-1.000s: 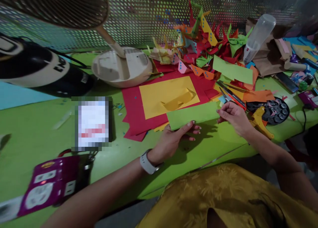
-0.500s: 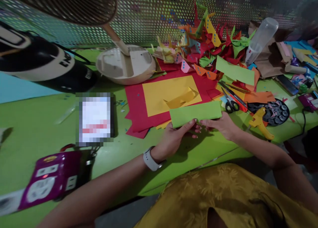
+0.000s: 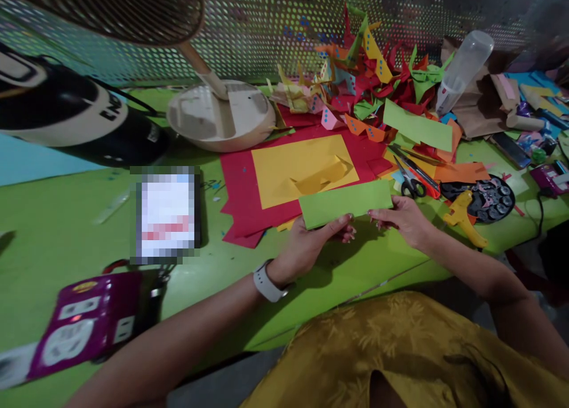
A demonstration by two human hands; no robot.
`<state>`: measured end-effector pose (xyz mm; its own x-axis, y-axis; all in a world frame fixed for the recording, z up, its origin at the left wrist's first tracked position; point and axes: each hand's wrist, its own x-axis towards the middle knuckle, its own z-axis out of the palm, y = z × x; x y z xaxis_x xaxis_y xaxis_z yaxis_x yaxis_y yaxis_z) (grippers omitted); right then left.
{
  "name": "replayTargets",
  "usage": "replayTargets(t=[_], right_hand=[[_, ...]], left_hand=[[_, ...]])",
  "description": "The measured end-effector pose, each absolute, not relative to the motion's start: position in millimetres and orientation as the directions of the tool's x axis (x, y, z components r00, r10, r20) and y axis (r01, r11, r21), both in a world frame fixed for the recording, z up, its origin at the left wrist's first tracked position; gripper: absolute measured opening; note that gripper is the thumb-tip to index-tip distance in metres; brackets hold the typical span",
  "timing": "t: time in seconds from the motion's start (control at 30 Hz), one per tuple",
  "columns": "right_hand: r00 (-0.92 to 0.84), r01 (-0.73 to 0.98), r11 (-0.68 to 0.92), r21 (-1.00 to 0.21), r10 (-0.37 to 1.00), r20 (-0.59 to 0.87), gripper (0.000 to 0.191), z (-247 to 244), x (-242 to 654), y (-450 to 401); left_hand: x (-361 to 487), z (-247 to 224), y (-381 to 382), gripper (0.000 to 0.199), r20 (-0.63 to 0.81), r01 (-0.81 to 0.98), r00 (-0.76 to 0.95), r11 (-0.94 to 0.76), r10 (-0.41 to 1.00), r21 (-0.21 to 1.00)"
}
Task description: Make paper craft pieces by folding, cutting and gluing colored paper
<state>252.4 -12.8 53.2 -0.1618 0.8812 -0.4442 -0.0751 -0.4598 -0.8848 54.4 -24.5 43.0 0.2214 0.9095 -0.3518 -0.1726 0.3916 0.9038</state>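
A strip of folded light green paper (image 3: 344, 201) is held just above the table's near side. My left hand (image 3: 313, 239) grips its lower left part, thumb along the near edge and fingers underneath. At the right end, my right hand (image 3: 402, 218) pinches the same paper between thumb and fingers. Behind it lies a yellow sheet (image 3: 275, 171) with a folded yellow paper piece (image 3: 322, 177) on top, both over red sheets (image 3: 235, 188). Black-handled scissors (image 3: 411, 184) rest beyond my right hand.
A yellow glue gun (image 3: 466, 218) lies right of my right hand. At the back is a heap of coloured paper shapes (image 3: 355, 82) beside a clear bottle (image 3: 469, 64). A fan base (image 3: 249, 117), a tablet-like device (image 3: 169, 212) and a purple power strip (image 3: 89, 313) occupy the left.
My right hand has slid rightward along the near edge of the green paper, away from my left thumb. The left hand keeps its hold. The view has shifted slightly.
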Motion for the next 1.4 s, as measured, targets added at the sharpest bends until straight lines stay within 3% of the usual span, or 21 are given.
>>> replayTargets(t=[0.4, 0.53, 0.7, 0.8, 1.17, 1.4], right_hand=[[-0.091, -0.07, -0.456, -0.887, 0.889, -0.45, 0.029, 48.7, 286.1, -15.5], [0.012, -0.067, -0.429, -0.901, 0.902, -0.431, 0.026, 50.1, 303.7, -14.4], [-0.206, -0.001, -0.521, -0.853, 0.835, -0.51, 0.035, 59.6, 279.7, -16.3], [-0.284, -0.001, -0.498, -0.867, 0.831, -0.477, 0.035, 60.4, 254.9, -14.4], [-0.246, 0.004, -0.38, -0.925, 0.896, -0.37, 0.035, 50.6, 239.7, -14.7], [-0.238, 0.007, -0.387, -0.922, 0.895, -0.378, 0.035, 55.1, 242.5, -15.9]], left_hand=[[52.5, 44.8, -22.3, 0.042, -0.394, -0.211, 0.209, 0.435, 0.895, 0.875], [48.2, 45.7, -16.6, 0.04, -0.397, -0.24, 0.154, 0.424, 0.905, 0.873], [49.9, 45.8, -16.2, 0.038, -0.376, -0.246, 0.195, 0.416, 0.906, 0.875], [51.7, 44.2, -19.1, 0.036, -0.368, -0.238, 0.207, 0.411, 0.907, 0.88], [51.2, 40.8, -19.5, 0.031, -0.317, -0.219, 0.263, 0.376, 0.911, 0.9], [52.1, 41.8, -20.8, 0.033, -0.338, -0.243, 0.282, 0.408, 0.898, 0.88]])
